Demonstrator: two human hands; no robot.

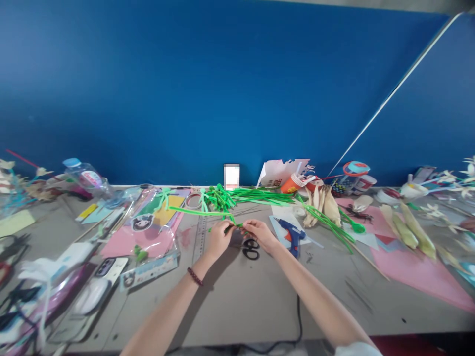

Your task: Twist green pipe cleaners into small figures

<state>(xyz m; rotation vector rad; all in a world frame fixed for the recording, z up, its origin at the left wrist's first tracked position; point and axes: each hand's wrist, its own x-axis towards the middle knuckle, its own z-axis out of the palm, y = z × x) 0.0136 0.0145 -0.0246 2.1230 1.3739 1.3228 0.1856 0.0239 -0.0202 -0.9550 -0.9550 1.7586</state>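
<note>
A bright green pipe cleaner (200, 212) runs left from between my hands, bent near its right end. Its short end is pinched in the fingers of my left hand (219, 239), which wears a dark bead bracelet (195, 277). Just to the right, my right hand (260, 234) closes its fingertips on the same green piece. The fingers partly hide where the strands meet. Black-handled scissors (251, 249) lie on the table right below my hands. Behind them rests a pile of green pipe cleaners (263, 196), with curled green pieces (218, 198) at its left end.
A blue glue gun (293, 235) lies right of my hands, its cord trailing off the front edge. Left are a ruler (200, 237), a clear bag (163, 242) over coloured paper, and a phone (107, 272). Dried husks (330, 207) and pink paper (419, 277) lie right. A blue partition (222, 99) stands behind.
</note>
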